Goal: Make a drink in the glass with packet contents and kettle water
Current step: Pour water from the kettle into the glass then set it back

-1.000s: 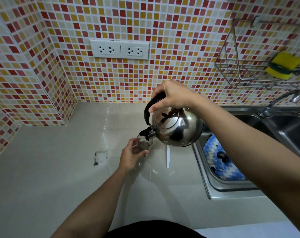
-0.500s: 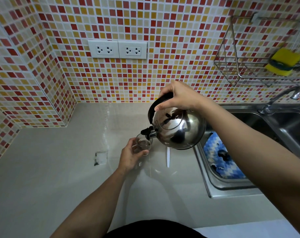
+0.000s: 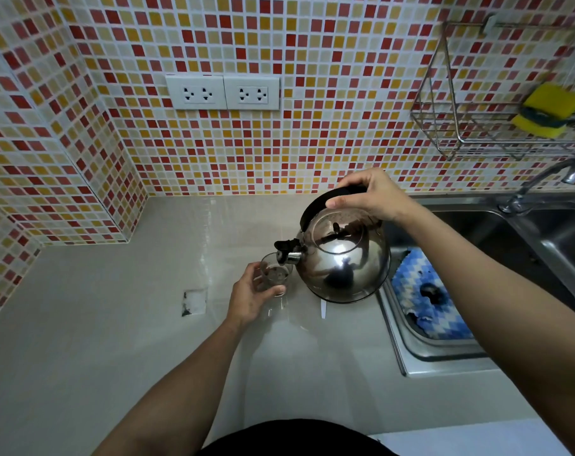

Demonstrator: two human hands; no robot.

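A small clear glass (image 3: pixel 274 273) stands on the pale counter (image 3: pixel 115 324) with dark contents at its bottom. My left hand (image 3: pixel 251 296) wraps around its near side. My right hand (image 3: pixel 366 194) grips the black handle of a shiny steel kettle (image 3: pixel 343 261), held in the air and tipped left. The kettle's spout (image 3: pixel 287 253) sits just over the glass rim. A torn white packet (image 3: pixel 194 302) lies flat on the counter left of the glass. A white spoon handle (image 3: pixel 323 310) pokes out from under the kettle.
A steel sink (image 3: pixel 477 291) lies to the right with a blue and white cloth (image 3: pixel 424 301) in its near basin and a tap (image 3: pixel 542 182) behind. A wire rack (image 3: pixel 477 133) with a yellow sponge (image 3: pixel 547 110) hangs on the tiled wall. Two sockets (image 3: pixel 223 92) sit above the counter.
The kettle has shifted slightly right and tipped a little less steeply, its spout staying over the glass. My left hand has kept its hold on the glass.
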